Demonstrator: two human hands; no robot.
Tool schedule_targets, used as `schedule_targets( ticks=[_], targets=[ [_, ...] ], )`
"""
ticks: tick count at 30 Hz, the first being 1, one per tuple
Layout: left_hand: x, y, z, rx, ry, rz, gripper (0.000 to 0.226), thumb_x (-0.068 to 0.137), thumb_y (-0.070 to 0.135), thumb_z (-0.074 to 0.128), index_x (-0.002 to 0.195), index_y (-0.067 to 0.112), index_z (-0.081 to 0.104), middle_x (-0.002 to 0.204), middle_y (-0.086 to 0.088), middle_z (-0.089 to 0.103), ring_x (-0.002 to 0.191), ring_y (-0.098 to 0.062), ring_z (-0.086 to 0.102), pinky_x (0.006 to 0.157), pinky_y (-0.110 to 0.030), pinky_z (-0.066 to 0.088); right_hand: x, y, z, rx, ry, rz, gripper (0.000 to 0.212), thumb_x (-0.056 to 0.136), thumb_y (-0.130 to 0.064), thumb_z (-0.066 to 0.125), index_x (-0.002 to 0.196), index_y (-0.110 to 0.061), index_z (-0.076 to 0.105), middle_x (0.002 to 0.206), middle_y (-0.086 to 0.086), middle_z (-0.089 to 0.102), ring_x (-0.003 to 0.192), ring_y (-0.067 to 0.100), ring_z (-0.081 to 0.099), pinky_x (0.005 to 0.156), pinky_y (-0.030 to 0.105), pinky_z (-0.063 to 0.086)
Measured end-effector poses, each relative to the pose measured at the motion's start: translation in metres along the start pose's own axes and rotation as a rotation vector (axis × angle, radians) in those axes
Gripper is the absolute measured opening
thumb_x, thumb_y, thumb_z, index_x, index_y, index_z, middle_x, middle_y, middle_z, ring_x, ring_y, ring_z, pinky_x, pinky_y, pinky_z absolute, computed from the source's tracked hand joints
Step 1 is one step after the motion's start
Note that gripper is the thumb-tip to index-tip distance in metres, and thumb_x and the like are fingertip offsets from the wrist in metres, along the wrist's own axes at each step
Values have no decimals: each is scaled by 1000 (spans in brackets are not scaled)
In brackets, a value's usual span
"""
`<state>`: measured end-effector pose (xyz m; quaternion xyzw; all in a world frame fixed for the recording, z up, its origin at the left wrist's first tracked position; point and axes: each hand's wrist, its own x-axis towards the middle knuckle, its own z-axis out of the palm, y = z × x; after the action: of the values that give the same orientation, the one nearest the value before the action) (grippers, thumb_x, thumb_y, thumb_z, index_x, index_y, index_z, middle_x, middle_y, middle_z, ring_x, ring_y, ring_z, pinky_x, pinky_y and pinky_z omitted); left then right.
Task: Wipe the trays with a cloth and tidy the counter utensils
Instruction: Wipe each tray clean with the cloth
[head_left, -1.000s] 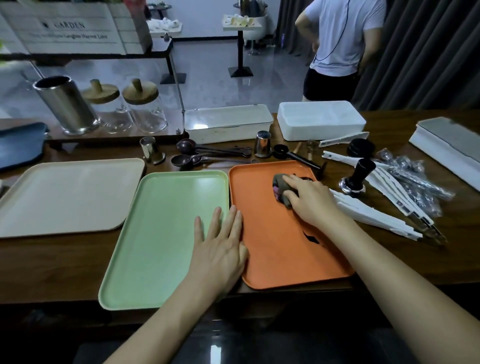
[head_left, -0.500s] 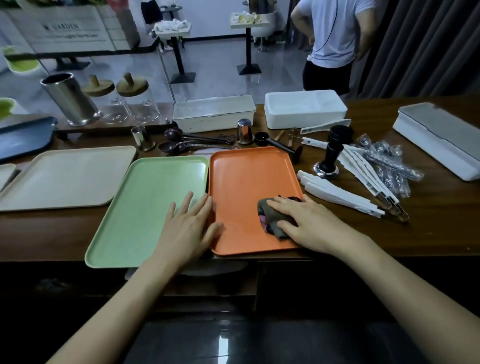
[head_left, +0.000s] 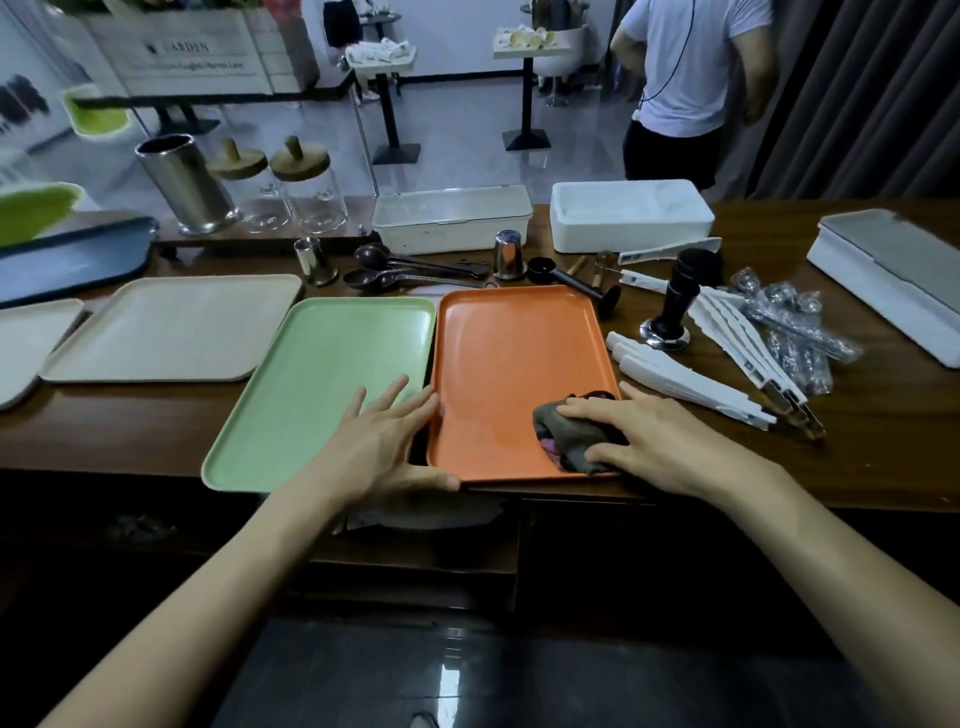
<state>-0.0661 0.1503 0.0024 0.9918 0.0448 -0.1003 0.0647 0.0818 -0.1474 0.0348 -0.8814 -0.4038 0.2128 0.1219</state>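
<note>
Three trays lay in a row on the wooden counter (head_left: 130, 431): a cream tray (head_left: 171, 327) at the left, a green tray (head_left: 322, 364) in the middle and an orange tray (head_left: 514, 353) at the right, its near edge at the counter's lip. We judged the task to be in its early part. Wiping was under way on the orange tray alone, and nothing showed whether the green and cream trays had been wiped. The utensils were not yet tidied: the white tongs (head_left: 685, 382), the tamper (head_left: 670, 312) and the dark spoons (head_left: 395, 267) lay loose beside and behind the trays. Our left hand (head_left: 379, 447) lay with straight, spread fingers across the green tray's right rim, its thumb against the orange tray's near left corner, gripping nothing. Our right hand (head_left: 660, 441) pressed the dark cloth (head_left: 566, 436) down with nearly flat fingers, the thumb along its near side. Compared with one second before, the cloth had travelled from the far half of the orange tray to its near right corner, and our left thumb had come down onto the near left corner.
</note>
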Motion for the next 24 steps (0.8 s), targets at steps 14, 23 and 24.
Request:
schedule_targets(
  ticks=[14, 23, 24],
  targets=[
    [-5, 6, 7, -210, 75, 10, 135, 70, 86, 59, 159, 27, -22, 171, 7, 7, 157, -12, -1, 125, -51, -10, 65, -120, 50, 47, 297, -25, 44, 89, -50, 63, 127, -29, 56, 125, -5, 61, 126, 26, 48, 118, 38, 21],
    [-11, 5, 10, -102, 76, 59, 106, 82, 87, 28, 163, 30, -7, 172, 4, 3, 158, -15, -3, 124, -57, -8, 154, -100, 24, 3, 417, 34, 30, 85, -48, 64, 109, -29, 65, 112, -2, 62, 114, 30, 52, 88, 41, 42],
    [-11, 5, 12, -51, 66, 58, 104, 79, 88, 17, 164, 30, 3, 172, 2, 2, 158, -16, -3, 123, -58, -8, 165, -97, 20, -10, 429, 34, 26, 83, -48, 64, 103, -30, 65, 104, -5, 60, 109, 29, 53, 78, 38, 42]
  ],
)
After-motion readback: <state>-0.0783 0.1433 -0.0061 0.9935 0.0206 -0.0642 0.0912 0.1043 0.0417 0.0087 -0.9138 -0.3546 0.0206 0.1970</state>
